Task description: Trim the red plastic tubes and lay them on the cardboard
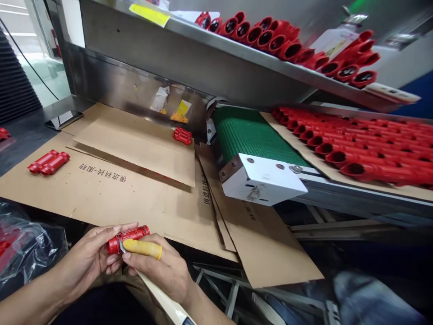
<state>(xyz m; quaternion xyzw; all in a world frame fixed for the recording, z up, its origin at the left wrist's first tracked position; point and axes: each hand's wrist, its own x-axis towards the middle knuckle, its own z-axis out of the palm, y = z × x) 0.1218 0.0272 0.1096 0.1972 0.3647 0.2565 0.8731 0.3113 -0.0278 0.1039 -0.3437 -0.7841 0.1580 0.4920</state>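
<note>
My left hand [89, 253] grips a short red plastic tubular part [134, 233] near the table's front edge, its fingers wrapped round the left end. In my right hand [165, 266] is a knife with a long cream handle [162, 298], and the small metal blade touches the red part's side. A yellow finger cot [142, 248] covers my right index finger, which presses along the blade. Two similar red parts [49, 162] lie side by side on the cardboard [101, 198] at left. A small group of red parts [182, 135] rests at the far corner of a raised cardboard sheet [135, 144].
To the right, a green conveyor belt [253, 131] with a white end bracket [262, 180] carries rows of red tubes [372, 149] on cardboard. More red tubes [264, 36] are piled on the metal shelf above. A phone [63, 120] lies at back left; a plastic bag [34, 243] is at lower left.
</note>
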